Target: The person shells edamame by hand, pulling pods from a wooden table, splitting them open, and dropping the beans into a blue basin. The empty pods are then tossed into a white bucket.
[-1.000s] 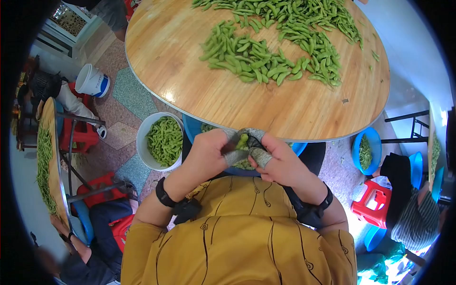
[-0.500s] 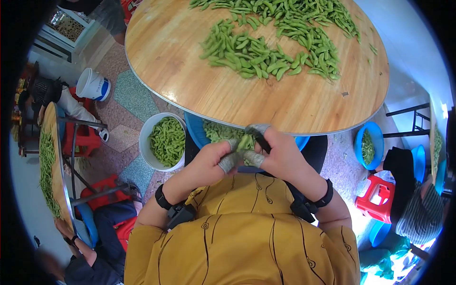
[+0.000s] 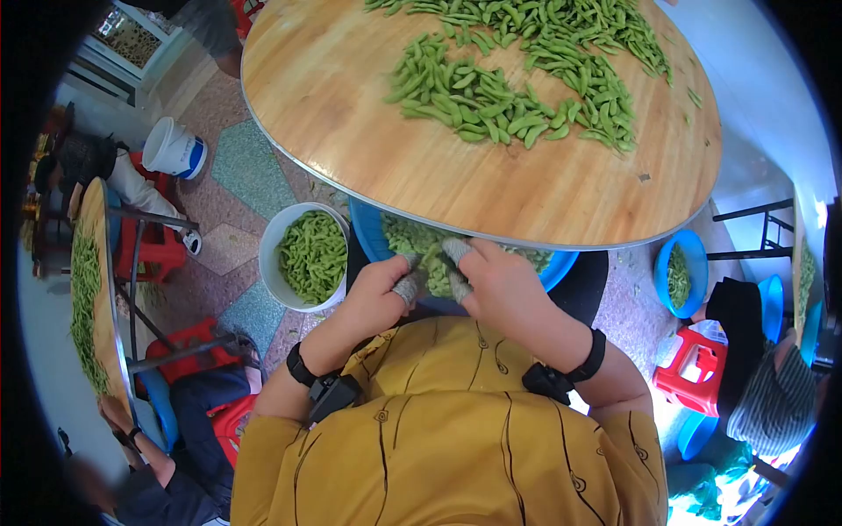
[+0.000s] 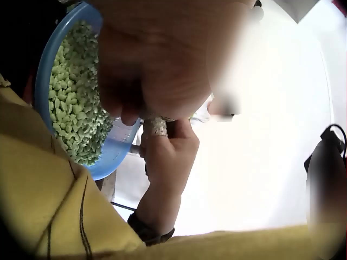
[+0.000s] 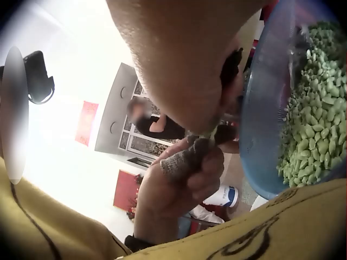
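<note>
- Green pod [image 5: 210,132]: between your two hands, over the near side of the blue basin; only a small green bit shows, blurred, its ends hidden by fingers.
- Your left hand [image 3: 379,296]: fingers curled in, thumb and forefinger pinching the pod.
- Your right hand [image 3: 509,285]: thumb and forefinger bent toward the pod, a gap between their tips in the head view; can't tell whether they grip it.
- Grey wraps [image 3: 457,251] cover thumb and forefinger tips on both your hands.
- Blue basin [image 3: 365,230]: in front of you, partly under the table edge; holds a broad heap of shelled beans [image 5: 320,141], pale green, flattish ovals.
- White bucket [image 3: 266,267]: on the floor left of the basin, filled well up with whole green pods [image 3: 311,257].
- Smaller blue basin [image 3: 664,282]: floor at right, green stuff inside, too small to tell.
- Second white bucket [image 3: 174,151]: farther left, tilted, blue print; contents can't be made out.
- Round wooden table [image 3: 351,140]: loose pod pile [image 3: 500,110], plump, bright green, some overlapping.
</note>
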Tool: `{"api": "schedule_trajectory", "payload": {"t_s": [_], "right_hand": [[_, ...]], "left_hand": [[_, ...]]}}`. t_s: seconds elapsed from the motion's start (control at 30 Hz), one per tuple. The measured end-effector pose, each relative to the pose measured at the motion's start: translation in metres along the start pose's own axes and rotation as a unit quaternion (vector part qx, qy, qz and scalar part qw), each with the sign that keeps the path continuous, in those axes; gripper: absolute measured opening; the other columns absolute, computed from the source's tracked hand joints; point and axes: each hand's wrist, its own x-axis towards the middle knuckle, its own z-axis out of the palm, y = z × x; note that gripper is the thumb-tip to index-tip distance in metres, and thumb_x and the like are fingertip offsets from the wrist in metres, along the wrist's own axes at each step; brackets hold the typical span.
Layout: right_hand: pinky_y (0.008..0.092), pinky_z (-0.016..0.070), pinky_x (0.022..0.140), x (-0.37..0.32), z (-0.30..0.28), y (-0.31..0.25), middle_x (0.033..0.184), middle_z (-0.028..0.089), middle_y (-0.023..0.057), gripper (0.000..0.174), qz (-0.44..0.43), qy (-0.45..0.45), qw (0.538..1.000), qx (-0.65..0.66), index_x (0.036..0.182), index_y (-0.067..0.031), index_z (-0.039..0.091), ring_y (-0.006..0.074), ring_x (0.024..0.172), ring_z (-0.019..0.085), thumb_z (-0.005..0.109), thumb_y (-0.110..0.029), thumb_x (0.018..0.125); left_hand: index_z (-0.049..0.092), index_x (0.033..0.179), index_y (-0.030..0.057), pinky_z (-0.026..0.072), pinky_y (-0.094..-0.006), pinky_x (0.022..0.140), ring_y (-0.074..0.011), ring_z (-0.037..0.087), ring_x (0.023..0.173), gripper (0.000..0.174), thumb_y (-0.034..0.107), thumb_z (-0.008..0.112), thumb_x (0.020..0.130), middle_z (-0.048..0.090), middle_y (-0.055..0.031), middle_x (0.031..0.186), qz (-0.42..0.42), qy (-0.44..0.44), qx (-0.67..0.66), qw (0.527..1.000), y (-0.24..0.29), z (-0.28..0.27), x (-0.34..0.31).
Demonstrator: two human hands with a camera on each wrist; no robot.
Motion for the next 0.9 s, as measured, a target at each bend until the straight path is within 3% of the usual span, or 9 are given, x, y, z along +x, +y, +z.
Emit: {"api": "schedule_trajectory", "payload": {"t_s": [0.23, 0.27, 0.37, 0.43, 0.6, 0.67, 0.8, 0.87, 0.9], "right_hand": [[0.0425, 0.0501, 0.067, 0.005, -0.006, -0.006, 0.094, 0.06, 0.0191, 0.03, 0.021, 0.131, 0.985, 0.109, 0.101, -0.001, 0.061, 0.0382, 0.078, 0.059, 0.066, -0.011, 0.073], [0.0429, 0.0476, 0.065, 0.005, -0.011, -0.002, 0.083, 0.058, 0.019, 0.03, 0.06, 0.046, 0.989, 0.129, 0.099, -0.0009, 0.059, 0.0392, 0.076, 0.057, 0.066, -0.013, 0.072], [0.0429, 0.046, 0.063, 0.006, -0.01, -0.001, 0.078, 0.056, 0.018, 0.029, 0.03, 0.072, 0.984, 0.163, 0.096, -0.0007, 0.057, 0.0389, 0.074, 0.056, 0.066, -0.014, 0.071], [0.0446, 0.0464, 0.065, 0.003, -0.002, 0.001, 0.08, 0.056, 0.0183, 0.03, 0.005, 0.096, 0.983, 0.155, 0.096, -0.0007, 0.055, 0.0389, 0.076, 0.056, 0.066, -0.012, 0.07], [0.0412, 0.0507, 0.066, -0.005, 0.012, 0.009, 0.093, 0.055, 0.0172, 0.036, -0.032, 0.078, 0.993, 0.081, 0.101, 0.0012, 0.055, 0.0364, 0.08, 0.059, 0.066, -0.008, 0.067], [0.0399, 0.0514, 0.066, -0.01, 0.009, 0.013, 0.095, 0.055, 0.0172, 0.037, -0.026, 0.083, 0.995, 0.054, 0.101, 0.0017, 0.055, 0.0361, 0.08, 0.059, 0.066, -0.008, 0.067], [0.0398, 0.0519, 0.065, -0.006, 0.001, 0.015, 0.095, 0.057, 0.017, 0.038, -0.008, 0.112, 0.993, 0.045, 0.101, 0.0006, 0.057, 0.0358, 0.08, 0.06, 0.067, -0.008, 0.066], [0.0404, 0.0517, 0.065, -0.001, 0.001, 0.02, 0.094, 0.059, 0.0165, 0.036, -0.012, 0.114, 0.991, 0.063, 0.101, -0.0003, 0.058, 0.0355, 0.08, 0.061, 0.067, -0.009, 0.068], [0.041, 0.0515, 0.065, 0.002, -0.001, 0.022, 0.093, 0.06, 0.016, 0.034, -0.016, 0.117, 0.989, 0.083, 0.101, -0.0013, 0.059, 0.0352, 0.08, 0.061, 0.067, -0.009, 0.07]], "left_hand": [[0.059, 0.091, 0.005, 0.0398, -0.0207, 0.057, -0.0062, 0.048, 0.063, 0.011, 0.011, 0.05, 0.092, 0.055, 0.0025, 0.072, 0.059, -0.035, -0.053, 0.996, 0.022, 0.003, -0.004], [0.059, 0.092, 0.0049, 0.0394, -0.0205, 0.057, -0.0059, 0.048, 0.063, 0.012, 0.013, 0.051, 0.093, 0.055, 0.0028, 0.073, 0.052, -0.055, -0.1, 0.992, 0.025, 0.003, -0.003], [0.06, 0.098, 0.0027, 0.0422, -0.0226, 0.062, -0.0066, 0.05, 0.069, 0.012, 0.01, 0.055, 0.091, 0.056, 0.0032, 0.075, 0.024, -0.074, -0.123, 0.989, 0.018, 0.007, 0.006], [0.061, 0.098, 0.0018, 0.0451, -0.0247, 0.068, -0.0092, 0.054, 0.076, 0.013, 0.005, 0.053, 0.089, 0.061, 0.0003, 0.083, 0.141, -0.013, -0.068, 0.988, 0.01, 0.019, 0.014], [0.06, 0.1, 0.0001, 0.0467, -0.028, 0.075, -0.0125, 0.058, 0.083, 0.022, -0.004, 0.052, 0.08, 0.064, -0.0054, 0.091, 0.106, -0.01, -0.128, 0.986, -0.005, 0.023, 0.033], [0.06, 0.1, -0.0007, 0.0479, -0.0299, 0.076, -0.0148, 0.06, 0.084, 0.025, -0.006, 0.054, 0.077, 0.064, -0.0087, 0.093, 0.167, 0.058, 0.196, 0.964, 0.0, 0.019, 0.033], [0.06, 0.103, -0.0012, 0.0493, -0.0299, 0.075, -0.0172, 0.062, 0.085, 0.024, -0.003, 0.058, 0.079, 0.064, -0.0113, 0.095, 0.256, 0.15, 0.418, 0.859, 0.001, 0.017, 0.034], [0.06, 0.109, -0.0011, 0.0504, -0.0281, 0.072, -0.0167, 0.064, 0.083, 0.027, 0.004, 0.063, 0.083, 0.066, -0.0113, 0.094, 0.172, 0.022, -0.008, 0.985, 0.005, 0.019, 0.028], [0.06, 0.109, -0.0011, 0.0504, -0.0281, 0.072, -0.0167, 0.064, 0.083, 0.027, 0.004, 0.063, 0.083, 0.066, -0.0113, 0.094, 0.174, 0.025, -0.01, 0.984, 0.003, 0.018, 0.026]]}}
